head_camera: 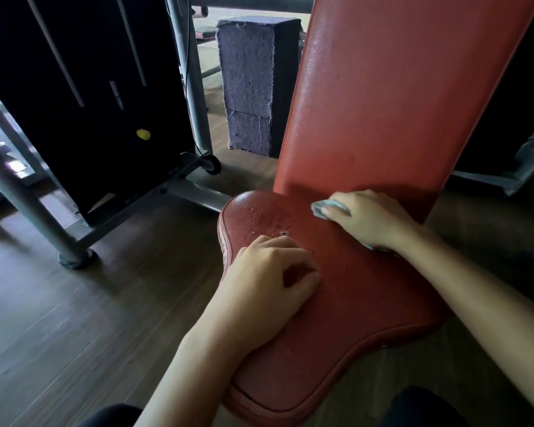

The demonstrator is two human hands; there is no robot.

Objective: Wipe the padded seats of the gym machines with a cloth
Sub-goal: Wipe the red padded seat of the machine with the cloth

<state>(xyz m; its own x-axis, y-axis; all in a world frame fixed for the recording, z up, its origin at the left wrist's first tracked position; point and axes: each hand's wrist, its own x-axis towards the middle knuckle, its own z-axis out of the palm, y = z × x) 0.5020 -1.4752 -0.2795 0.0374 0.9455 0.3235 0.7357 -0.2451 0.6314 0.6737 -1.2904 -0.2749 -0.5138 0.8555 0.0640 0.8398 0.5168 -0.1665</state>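
Observation:
A red padded seat [358,318] fills the lower middle of the view, with water droplets and small scuffs near its far left corner. Behind it rises a red padded backrest [398,103]. My right hand [370,220] presses a small grey-blue cloth [322,208] flat on the seat, right where the seat meets the backrest; most of the cloth is hidden under the palm. My left hand [269,288] rests on the seat's left side with its fingers curled in and nothing in it.
A grey steel machine frame [28,204] and a black weight stack [90,103] with a yellow pin [143,134] stand to the left. A grey carpeted block [250,87] stands behind the seat. Dark wood flooring [74,334] surrounds the bench.

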